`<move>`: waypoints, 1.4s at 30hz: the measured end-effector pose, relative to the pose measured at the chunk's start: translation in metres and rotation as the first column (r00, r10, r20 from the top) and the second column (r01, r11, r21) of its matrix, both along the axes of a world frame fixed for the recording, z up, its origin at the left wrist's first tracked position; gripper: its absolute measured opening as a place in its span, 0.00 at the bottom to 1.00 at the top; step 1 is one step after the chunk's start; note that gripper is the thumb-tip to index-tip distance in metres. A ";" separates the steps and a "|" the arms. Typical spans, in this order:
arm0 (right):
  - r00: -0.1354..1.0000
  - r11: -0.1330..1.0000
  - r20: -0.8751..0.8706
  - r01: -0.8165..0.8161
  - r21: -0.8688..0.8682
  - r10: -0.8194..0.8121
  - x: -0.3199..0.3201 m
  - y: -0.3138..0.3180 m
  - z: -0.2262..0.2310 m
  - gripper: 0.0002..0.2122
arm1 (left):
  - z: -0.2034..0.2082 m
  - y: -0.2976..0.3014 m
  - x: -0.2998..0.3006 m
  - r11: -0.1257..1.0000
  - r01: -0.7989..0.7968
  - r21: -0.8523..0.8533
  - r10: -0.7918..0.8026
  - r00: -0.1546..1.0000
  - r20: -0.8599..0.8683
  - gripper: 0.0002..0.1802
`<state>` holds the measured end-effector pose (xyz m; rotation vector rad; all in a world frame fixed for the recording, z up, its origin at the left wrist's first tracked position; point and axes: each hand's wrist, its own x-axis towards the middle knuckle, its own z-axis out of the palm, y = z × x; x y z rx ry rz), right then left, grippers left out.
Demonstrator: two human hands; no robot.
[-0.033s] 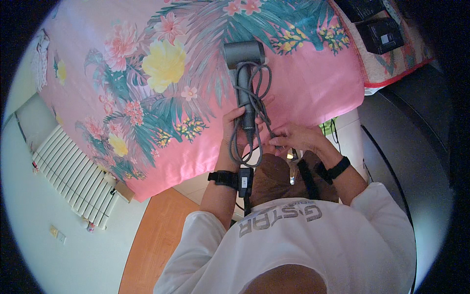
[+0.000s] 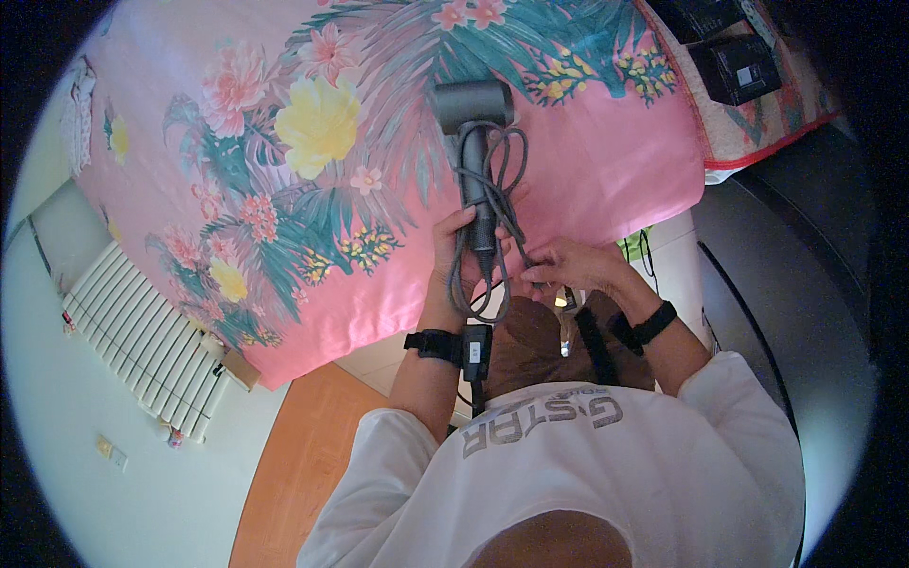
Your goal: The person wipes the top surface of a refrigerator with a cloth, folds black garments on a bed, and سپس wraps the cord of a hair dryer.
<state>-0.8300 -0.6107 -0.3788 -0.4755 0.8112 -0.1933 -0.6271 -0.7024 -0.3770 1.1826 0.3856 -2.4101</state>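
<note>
A dark grey hair dryer points its barrel end away from me over the pink flowered bedspread. My left hand is wrapped round the lower part of its handle. The grey cord lies looped around the handle, with one long loop hanging below my left hand. Just to the right, my right hand pinches a stretch of the cord between thumb and fingers. Its fingertips partly hide the cord end there.
Black boxes sit on a red-edged mat at the far right. A dark, smooth curved surface stands right of the bed. On the left, a white radiator is fixed to the wall, near an orange-brown wooden surface. Thin black cables run at the right.
The hair dryer's handle and the cord loops have shifted very slightly to the right with my left hand. My right hand keeps nearly the same place on the cord.
</note>
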 end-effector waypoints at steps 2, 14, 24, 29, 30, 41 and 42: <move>0.996 0.987 -0.047 -0.075 -0.140 0.070 -0.014 -0.003 -0.016 0.17 | 0.002 -0.005 -0.006 0.989 0.149 -0.020 -0.145 0.981 0.130 0.29; 0.744 0.751 -0.106 0.654 -0.090 -0.660 -0.028 -0.051 -0.056 0.24 | 0.018 -0.015 -0.016 0.986 0.118 -0.114 -0.109 0.991 0.082 0.49; 0.577 0.579 0.103 0.760 0.296 -0.810 0.001 -0.020 -0.016 0.19 | 0.020 -0.022 -0.022 0.952 0.272 -0.138 -0.215 0.918 0.332 0.34; 0.655 0.615 -0.046 0.730 0.296 -0.755 0.008 -0.007 -0.006 0.17 | 0.008 -0.023 -0.016 0.911 0.346 -0.226 -0.252 0.899 0.359 0.29; 0.704 0.666 -0.086 0.698 0.262 -0.705 0.009 -0.006 -0.005 0.17 | 0.005 -0.021 -0.018 0.893 0.387 -0.230 -0.275 0.874 0.401 0.25; 0.844 0.822 0.065 0.497 0.279 -0.532 -0.008 0.013 -0.019 0.14 | 0.006 -0.022 -0.030 0.916 0.368 -0.162 -0.292 0.885 0.363 0.19; 0.888 0.868 -0.035 0.457 0.193 -0.459 -0.011 0.014 -0.024 0.13 | 0.011 -0.024 -0.034 0.920 0.329 -0.213 -0.237 0.901 0.364 0.22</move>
